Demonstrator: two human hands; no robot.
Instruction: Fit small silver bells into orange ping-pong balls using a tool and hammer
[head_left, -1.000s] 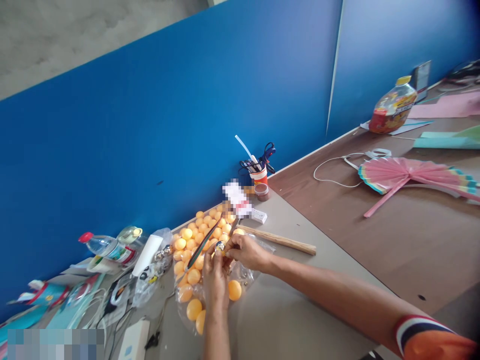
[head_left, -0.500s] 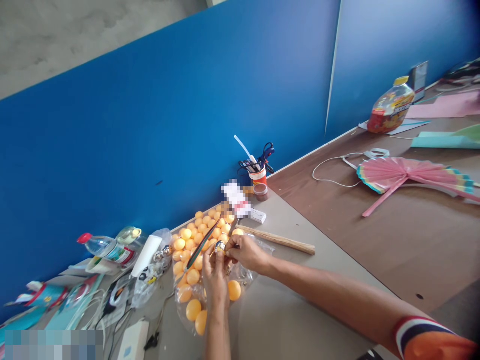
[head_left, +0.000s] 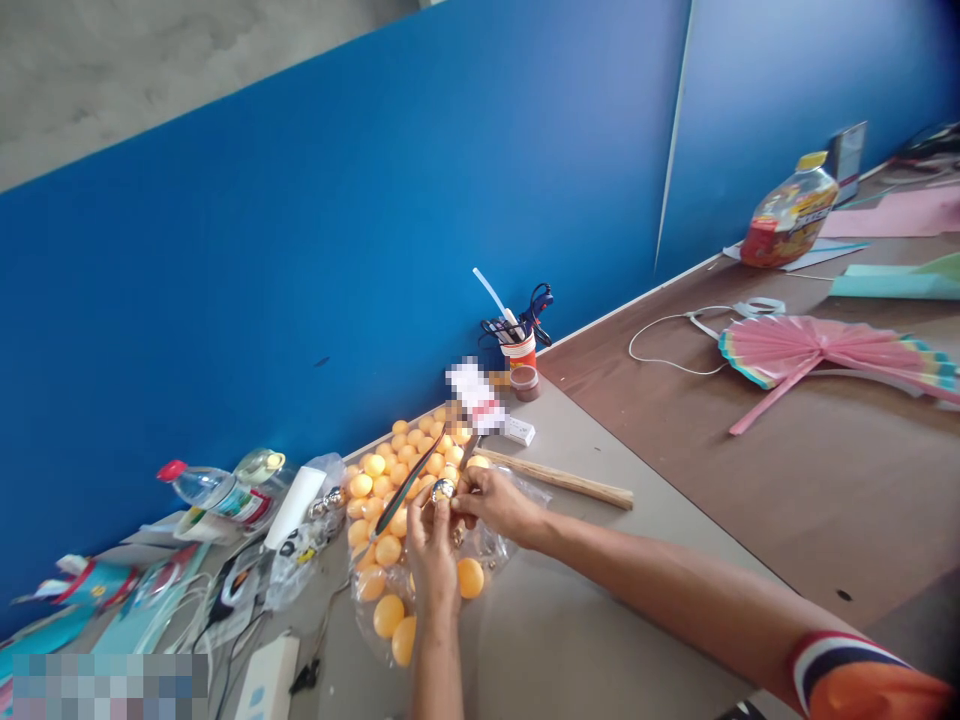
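- Silver ball (head_left: 442, 490), shiny, held up between both hands, over the clear plastic bag (head_left: 491, 552) as I see it.
- Left hand (head_left: 430, 540): thumb and fingers closed on the ball from below.
- Right hand (head_left: 495, 505): fingertips bunched at the ball's right side; cannot tell whether they pinch anything.
- Orange balls (head_left: 388, 550) crowd the bag on the grey tabletop (head_left: 570, 640).
- Wooden stick (head_left: 562, 480) lying just right of the bag.
- Orange-and-white cup (head_left: 519, 355) standing near the blue partition (head_left: 300, 280).
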